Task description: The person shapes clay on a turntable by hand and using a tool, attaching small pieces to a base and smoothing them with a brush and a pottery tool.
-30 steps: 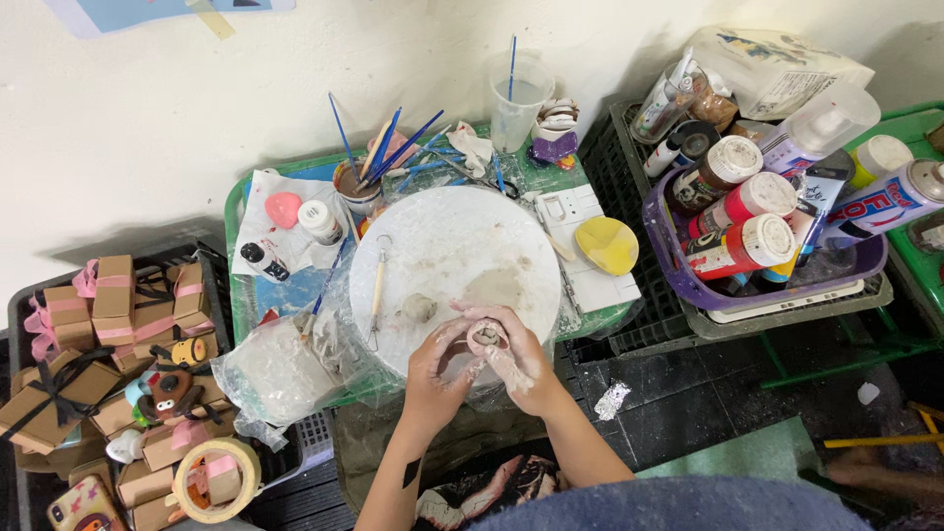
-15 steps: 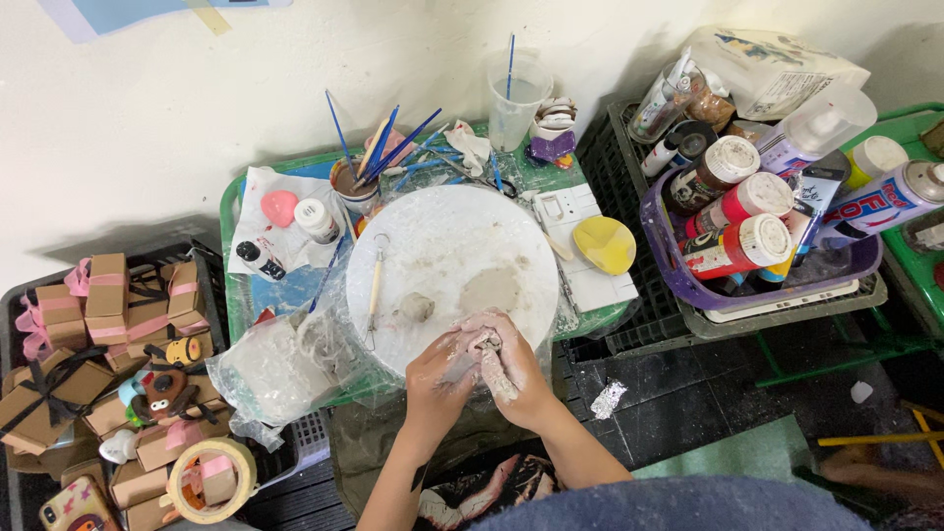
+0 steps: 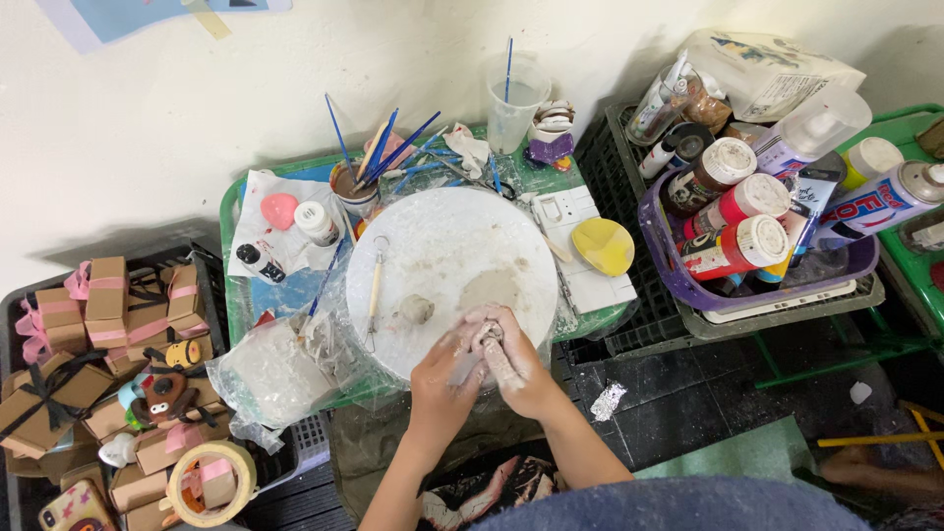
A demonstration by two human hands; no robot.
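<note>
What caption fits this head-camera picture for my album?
Both hands, left hand and right hand, press a pale clay lump over a round white board.

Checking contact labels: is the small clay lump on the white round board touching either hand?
Apart. The head view shows bare board between the small clay lump and the left hand; the right hand is farther off.

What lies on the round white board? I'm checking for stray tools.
On the board: a wooden-handled tool, a small clay lump and clay smears. Both hands cover its near edge, so that part is hidden.
</note>
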